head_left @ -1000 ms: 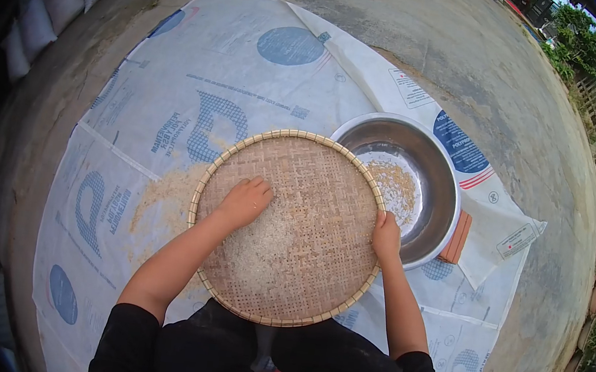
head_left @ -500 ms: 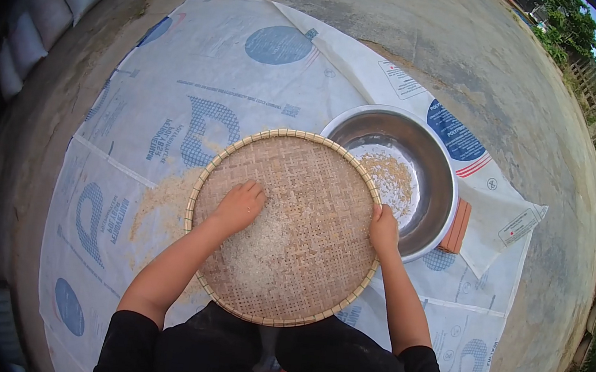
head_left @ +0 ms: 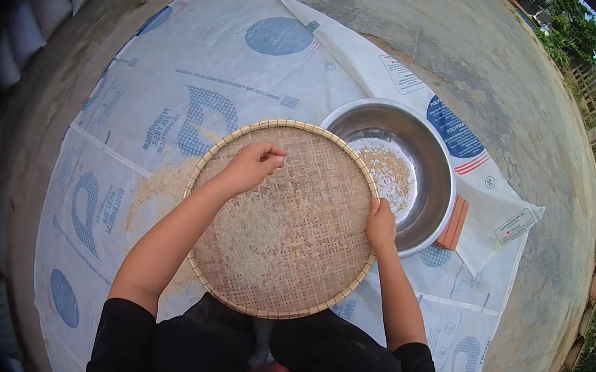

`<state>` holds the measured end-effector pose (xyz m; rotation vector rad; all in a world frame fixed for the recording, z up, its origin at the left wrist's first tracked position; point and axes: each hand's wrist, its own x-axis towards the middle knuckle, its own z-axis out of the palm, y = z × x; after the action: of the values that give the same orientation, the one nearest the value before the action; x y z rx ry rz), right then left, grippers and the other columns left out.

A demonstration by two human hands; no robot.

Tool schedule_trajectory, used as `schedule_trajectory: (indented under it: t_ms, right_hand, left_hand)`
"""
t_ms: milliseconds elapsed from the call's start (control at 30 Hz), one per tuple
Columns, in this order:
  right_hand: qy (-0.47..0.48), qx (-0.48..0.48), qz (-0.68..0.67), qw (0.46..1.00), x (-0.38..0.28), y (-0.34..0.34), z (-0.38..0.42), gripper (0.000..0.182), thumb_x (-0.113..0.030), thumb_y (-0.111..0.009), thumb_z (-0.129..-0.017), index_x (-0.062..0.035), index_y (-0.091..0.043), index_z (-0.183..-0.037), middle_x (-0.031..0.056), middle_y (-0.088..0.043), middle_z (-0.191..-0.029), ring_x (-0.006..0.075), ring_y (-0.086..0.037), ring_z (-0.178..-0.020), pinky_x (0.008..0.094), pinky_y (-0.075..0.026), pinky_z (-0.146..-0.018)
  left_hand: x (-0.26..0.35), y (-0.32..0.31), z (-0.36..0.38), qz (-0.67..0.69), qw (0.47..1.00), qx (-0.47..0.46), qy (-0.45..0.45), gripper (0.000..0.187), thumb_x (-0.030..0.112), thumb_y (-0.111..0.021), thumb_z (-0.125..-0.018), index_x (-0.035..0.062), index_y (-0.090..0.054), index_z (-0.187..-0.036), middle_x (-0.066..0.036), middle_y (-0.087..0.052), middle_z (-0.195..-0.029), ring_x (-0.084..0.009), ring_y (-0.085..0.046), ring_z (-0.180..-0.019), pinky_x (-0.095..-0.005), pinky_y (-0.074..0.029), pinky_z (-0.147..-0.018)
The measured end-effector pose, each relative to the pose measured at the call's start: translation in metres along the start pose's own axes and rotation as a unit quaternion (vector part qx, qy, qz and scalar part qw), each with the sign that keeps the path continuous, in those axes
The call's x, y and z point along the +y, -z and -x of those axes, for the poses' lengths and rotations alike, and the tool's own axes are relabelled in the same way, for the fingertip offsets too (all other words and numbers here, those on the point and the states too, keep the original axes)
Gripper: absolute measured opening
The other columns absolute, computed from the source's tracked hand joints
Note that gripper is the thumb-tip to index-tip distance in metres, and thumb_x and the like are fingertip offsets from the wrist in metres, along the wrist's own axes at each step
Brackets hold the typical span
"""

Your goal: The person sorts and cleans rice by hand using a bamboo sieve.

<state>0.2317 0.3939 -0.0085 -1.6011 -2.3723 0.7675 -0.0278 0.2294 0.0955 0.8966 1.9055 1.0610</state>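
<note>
The right hand grips a round, tan woven-bamboo tray, apparently steadying pale grains beneath the pinched left hand, contents unclear.

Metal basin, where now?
Head view, right of centre on the printed sheet: the basin sits just beyond the woven tray's right rim, beside the red bricks.

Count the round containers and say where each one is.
2. The woven tray is gripped by the right hand; the metal basin stands beyond it to the right, partly covered. Others could be hidden beneath the tray.
</note>
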Motion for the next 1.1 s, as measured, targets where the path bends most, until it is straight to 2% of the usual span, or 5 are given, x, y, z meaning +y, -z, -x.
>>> schedule_trajectory:
  t_ms: [67,200,267,667,1100]
  right_hand:
    - [0.001,0.000,-0.007,1.000,0.002,-0.002,-0.003,0.036,-0.036,-0.039,-0.092,-0.0023,-0.053,-0.092,0.0265,-0.060,-0.082,0.0450,-0.057,-0.080,0.0521,-0.043,-0.071]
    - [0.003,-0.004,-0.008,1.000,0.007,-0.007,-0.005,0.037,-0.036,-0.039,-0.092,-0.0020,-0.054,-0.091,0.0268,-0.060,-0.083,0.0453,-0.057,-0.081,0.0522,-0.043,-0.071]
    - [0.003,-0.005,-0.011,1.000,0.007,-0.007,-0.003,0.037,-0.035,-0.039,-0.092,-0.0019,-0.054,-0.091,0.0268,-0.060,-0.083,0.0454,-0.057,-0.081,0.0522,-0.043,-0.071]
    - [0.003,0.005,-0.009,1.000,0.005,-0.004,-0.003,0.036,-0.035,-0.039,-0.092,-0.0017,-0.054,-0.091,0.0265,-0.060,-0.082,0.0450,-0.057,-0.080,0.0520,-0.043,-0.070]
    - [0.004,0.001,-0.004,1.000,0.006,-0.003,-0.002,0.036,-0.035,-0.039,-0.092,-0.0019,-0.054,-0.092,0.0270,-0.060,-0.081,0.0451,-0.057,-0.080,0.0522,-0.043,-0.070]
  left_hand:
    - [-0.035,0.011,0.022,0.000,0.998,-0.023,0.065,0.024,0.015,-0.058,-0.085,0.0002,-0.059,-0.104,-0.006,-0.063,-0.087,-0.0116,-0.057,-0.076,-0.0270,-0.046,-0.067]
    - [-0.057,0.010,0.057,-0.154,0.987,-0.019,0.049,0.018,0.013,-0.062,-0.081,0.0036,-0.061,-0.096,-0.006,-0.062,-0.085,-0.0160,-0.057,-0.079,-0.0295,-0.047,-0.071]
    - [-0.069,0.005,0.058,-0.288,0.952,0.005,-0.109,0.011,0.010,-0.066,-0.075,0.0064,-0.061,-0.084,-0.006,-0.059,-0.088,-0.0222,-0.055,-0.087,-0.0330,-0.046,-0.076]
    - [-0.076,0.001,0.058,-0.353,0.926,-0.016,-0.130,0.011,0.008,-0.067,-0.067,0.0083,-0.059,-0.075,-0.006,-0.053,-0.087,-0.0241,-0.050,-0.095,-0.0356,-0.044,-0.080]
    - [-0.083,-0.005,0.055,-0.360,0.922,-0.044,-0.137,0.003,0.009,-0.060,-0.071,0.0071,-0.058,-0.073,-0.007,-0.053,-0.085,-0.0242,-0.051,-0.092,-0.0358,-0.045,-0.077]
